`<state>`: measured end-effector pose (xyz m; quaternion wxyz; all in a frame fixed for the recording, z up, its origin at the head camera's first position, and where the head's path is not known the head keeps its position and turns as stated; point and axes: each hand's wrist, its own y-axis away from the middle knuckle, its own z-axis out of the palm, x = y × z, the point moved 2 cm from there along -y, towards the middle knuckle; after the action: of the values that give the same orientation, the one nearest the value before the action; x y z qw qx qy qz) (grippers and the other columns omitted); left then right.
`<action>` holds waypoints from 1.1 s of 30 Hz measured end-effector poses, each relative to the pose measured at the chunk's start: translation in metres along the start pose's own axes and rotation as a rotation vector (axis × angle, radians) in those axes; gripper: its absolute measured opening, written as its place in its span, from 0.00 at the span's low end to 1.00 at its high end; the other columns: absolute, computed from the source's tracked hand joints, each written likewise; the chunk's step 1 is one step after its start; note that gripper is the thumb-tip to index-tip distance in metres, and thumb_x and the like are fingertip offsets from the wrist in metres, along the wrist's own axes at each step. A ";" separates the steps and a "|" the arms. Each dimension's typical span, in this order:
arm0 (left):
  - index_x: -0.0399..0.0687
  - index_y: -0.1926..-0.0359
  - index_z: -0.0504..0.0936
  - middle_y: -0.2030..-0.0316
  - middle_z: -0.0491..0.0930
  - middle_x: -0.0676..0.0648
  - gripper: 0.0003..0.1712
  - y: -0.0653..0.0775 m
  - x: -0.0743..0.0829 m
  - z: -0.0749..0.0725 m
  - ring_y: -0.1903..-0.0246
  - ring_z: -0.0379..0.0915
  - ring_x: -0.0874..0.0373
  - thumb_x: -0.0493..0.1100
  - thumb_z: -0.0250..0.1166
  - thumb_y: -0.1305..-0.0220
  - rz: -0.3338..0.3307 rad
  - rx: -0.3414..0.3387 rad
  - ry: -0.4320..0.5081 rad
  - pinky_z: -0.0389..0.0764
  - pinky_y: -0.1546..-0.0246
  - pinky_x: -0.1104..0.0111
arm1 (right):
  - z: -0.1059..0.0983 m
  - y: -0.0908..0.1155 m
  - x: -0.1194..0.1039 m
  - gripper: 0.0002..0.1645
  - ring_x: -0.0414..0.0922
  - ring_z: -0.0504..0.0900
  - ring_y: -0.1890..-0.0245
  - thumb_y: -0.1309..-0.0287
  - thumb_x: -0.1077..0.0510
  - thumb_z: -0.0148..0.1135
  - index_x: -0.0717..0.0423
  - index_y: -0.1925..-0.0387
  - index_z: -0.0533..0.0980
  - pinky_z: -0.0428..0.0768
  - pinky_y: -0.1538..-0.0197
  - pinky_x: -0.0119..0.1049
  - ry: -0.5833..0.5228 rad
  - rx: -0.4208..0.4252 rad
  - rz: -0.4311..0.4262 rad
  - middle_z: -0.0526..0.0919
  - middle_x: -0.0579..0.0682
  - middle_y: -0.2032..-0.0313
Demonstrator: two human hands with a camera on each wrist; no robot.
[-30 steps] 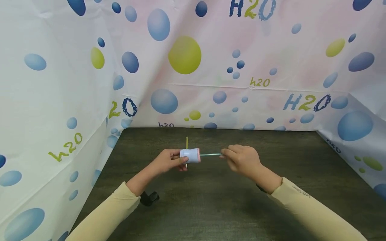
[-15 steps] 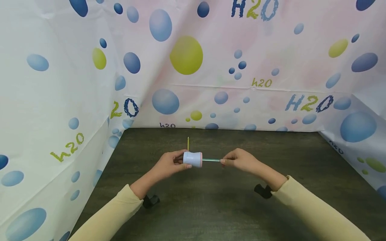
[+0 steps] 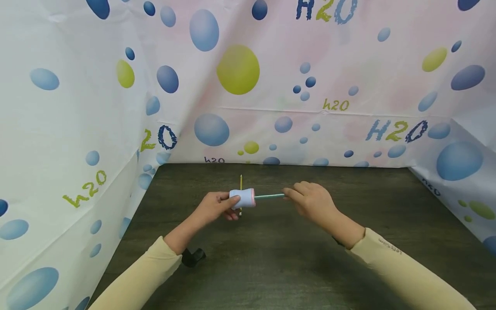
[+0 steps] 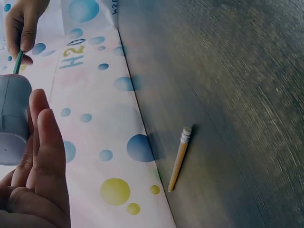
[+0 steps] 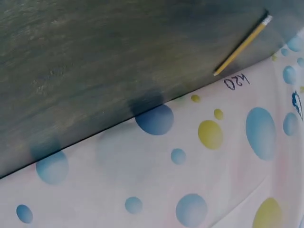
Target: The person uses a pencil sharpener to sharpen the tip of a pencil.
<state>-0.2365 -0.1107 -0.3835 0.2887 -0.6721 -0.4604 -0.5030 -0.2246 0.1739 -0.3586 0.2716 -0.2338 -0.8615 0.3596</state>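
Over the dark table (image 3: 271, 262), the person's left hand (image 3: 212, 208) grips a pale blue container (image 3: 245, 198) turned sideways, pink rim to the right. The right hand (image 3: 314, 203) pinches a thin green stick (image 3: 269, 196) reaching left to that rim. Below, a yellow pencil (image 4: 178, 159) lies on the tabletop, eraser end near, point far.
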 end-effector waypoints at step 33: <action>0.22 0.47 0.80 0.62 0.88 0.30 0.33 0.003 -0.001 0.002 0.74 0.85 0.64 0.54 0.52 0.20 -0.049 -0.033 0.017 0.89 0.60 0.54 | -0.005 -0.001 0.001 0.10 0.40 0.75 0.78 0.26 0.55 0.59 0.55 0.59 0.83 0.68 0.79 0.29 -0.056 -0.118 0.022 0.81 0.47 0.73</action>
<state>-0.2331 -0.1106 -0.3853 0.2692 -0.6610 -0.4660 -0.5229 -0.2224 0.1759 -0.3550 0.2294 -0.2486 -0.8858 0.3177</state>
